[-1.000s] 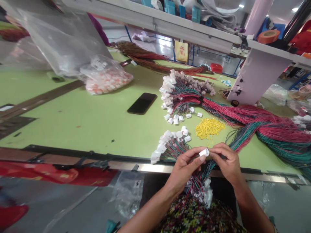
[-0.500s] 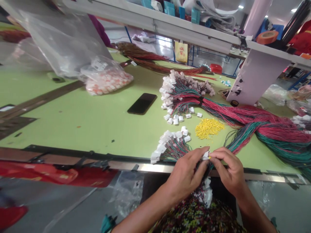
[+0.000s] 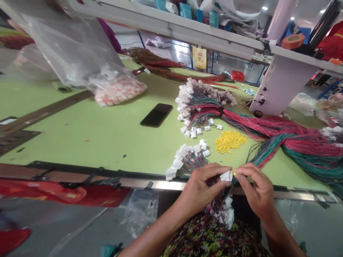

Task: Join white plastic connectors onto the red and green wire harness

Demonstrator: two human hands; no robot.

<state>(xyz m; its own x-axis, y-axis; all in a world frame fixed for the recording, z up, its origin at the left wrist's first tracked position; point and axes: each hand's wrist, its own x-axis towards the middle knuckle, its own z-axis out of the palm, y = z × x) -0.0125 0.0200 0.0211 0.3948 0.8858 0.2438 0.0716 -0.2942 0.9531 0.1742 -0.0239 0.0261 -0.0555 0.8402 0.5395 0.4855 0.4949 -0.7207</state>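
My left hand [image 3: 206, 185] pinches a white plastic connector [image 3: 226, 176] between thumb and fingers, just above the table's front edge. Close by on the right, my right hand [image 3: 255, 185] holds a tiny yellow piece [image 3: 235, 174] at its fingertips, a small gap from the connector. Wires with more white connectors [image 3: 229, 212] hang below my left hand against my lap. A wire bundle with white connector ends [image 3: 184, 159] lies left of my hands. Beyond them is a pile of small yellow pieces [image 3: 230, 141].
A large bundle of pink and green wires [image 3: 268, 128] stretches across the right side. A black phone [image 3: 157, 115] lies mid-table. A bag of orange and white parts [image 3: 120, 92] sits left. A shelf [image 3: 187, 28] with a panel support [image 3: 284, 84] stands behind.
My right hand has drawn slightly right, away from the connector, so the yellow piece now shows apart from it. The connector has turned a little in my left hand.
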